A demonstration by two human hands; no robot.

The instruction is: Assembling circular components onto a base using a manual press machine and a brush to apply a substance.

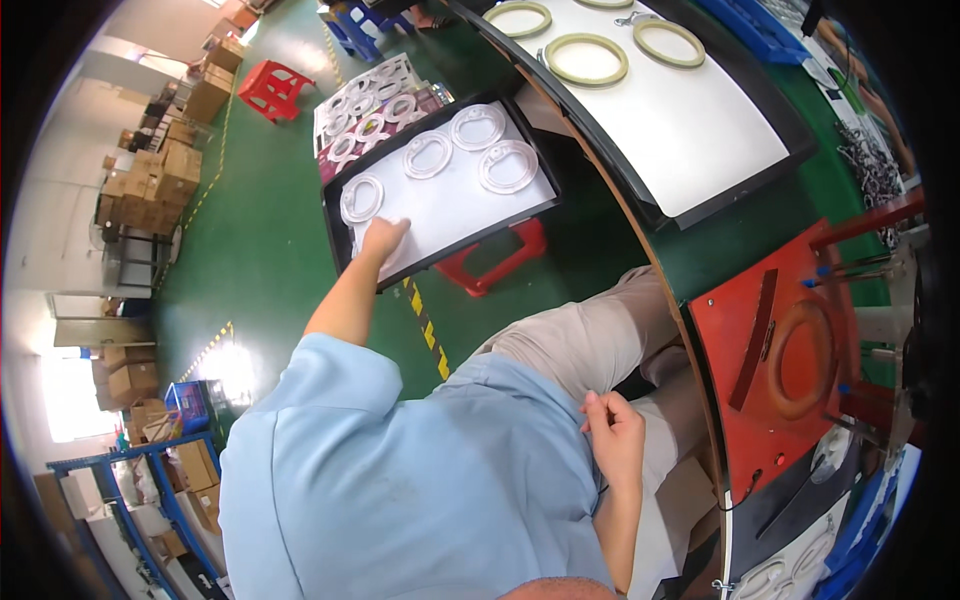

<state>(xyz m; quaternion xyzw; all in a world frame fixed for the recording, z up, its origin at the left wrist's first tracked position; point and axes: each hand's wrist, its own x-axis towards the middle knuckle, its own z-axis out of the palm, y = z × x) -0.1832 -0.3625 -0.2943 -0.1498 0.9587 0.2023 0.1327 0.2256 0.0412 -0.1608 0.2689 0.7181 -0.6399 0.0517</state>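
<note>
My left hand reaches over the near-left part of a black-rimmed tray with a white lining. Its thumb side shows, but most of its fingers are hidden, so I cannot tell whether it grips anything. Just beyond it lies a whitish, clear-looking ring. Three similar rings lie farther along the tray, one of them at its right end. Held low in front of my lap, my right hand is closed, thumb against curled fingers, with nothing visible in it.
A red stool stands under the tray, and several more rings lie on a sheet beyond. On the right, the workbench holds a white-lined tray with yellowish rings and a red fixture plate with a ring-shaped piece. Another red stool stands farther off.
</note>
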